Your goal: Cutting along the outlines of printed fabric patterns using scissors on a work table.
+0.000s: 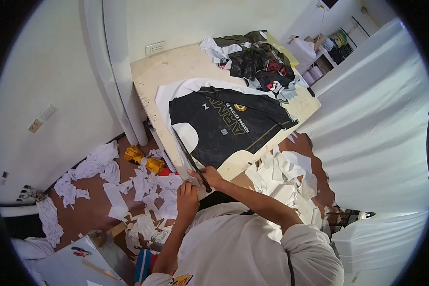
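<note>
On the pale table a black printed fabric panel (209, 124) lies flat, shaped like a garment piece, with white material (163, 102) showing along its far and left edges. A long, narrow black strip (188, 155) runs along the table's left side toward me. Near the front corner my right hand (209, 177) is closed around the strip's near part. Just left of it, my left hand (188, 198) has its fingers curled at the table edge; whatever they hold is too small to tell.
A heap of dark and printed fabric pieces (260, 59) covers the table's far right. White scraps (286, 176) pile up to the right below the table, others (162, 193) to the left. A grey box (83, 260) stands at lower left. White curtains (376, 109) hang on the right.
</note>
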Motion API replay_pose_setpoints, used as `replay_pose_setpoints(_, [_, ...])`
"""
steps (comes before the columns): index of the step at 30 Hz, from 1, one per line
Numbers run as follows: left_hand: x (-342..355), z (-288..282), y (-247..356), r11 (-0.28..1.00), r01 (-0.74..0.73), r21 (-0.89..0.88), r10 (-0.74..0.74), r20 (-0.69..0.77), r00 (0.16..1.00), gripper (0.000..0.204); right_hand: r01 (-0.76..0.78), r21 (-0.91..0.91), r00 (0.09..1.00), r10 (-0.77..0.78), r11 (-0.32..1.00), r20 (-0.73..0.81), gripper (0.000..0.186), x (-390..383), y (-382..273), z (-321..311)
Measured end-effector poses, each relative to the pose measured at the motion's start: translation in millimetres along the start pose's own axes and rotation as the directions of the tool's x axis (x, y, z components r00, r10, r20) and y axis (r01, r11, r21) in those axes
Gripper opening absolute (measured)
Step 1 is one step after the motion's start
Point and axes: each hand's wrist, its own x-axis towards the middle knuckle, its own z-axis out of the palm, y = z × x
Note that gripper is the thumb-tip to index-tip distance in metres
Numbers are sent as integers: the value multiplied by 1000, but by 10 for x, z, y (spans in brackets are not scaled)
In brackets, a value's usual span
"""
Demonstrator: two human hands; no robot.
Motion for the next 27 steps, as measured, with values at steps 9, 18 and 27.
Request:
replay_pose_setpoints(9, [2052, 81, -1565, 992, 59, -109, -71, -108, 992, 39, -32, -169, 998, 24, 985, -52, 67, -156, -61, -80])
replay_pose_setpoints(18, [2310, 308, -2125, 912, 23, 410, -54, 63, 997, 48, -80, -87, 997, 79, 993, -11, 70, -243, -136, 38])
replay_pose_setpoints(27, [766, 23, -816, 969, 139, -204, -115, 122, 986, 59, -114, 244, 986, 79, 963, 146, 63, 78, -151, 91])
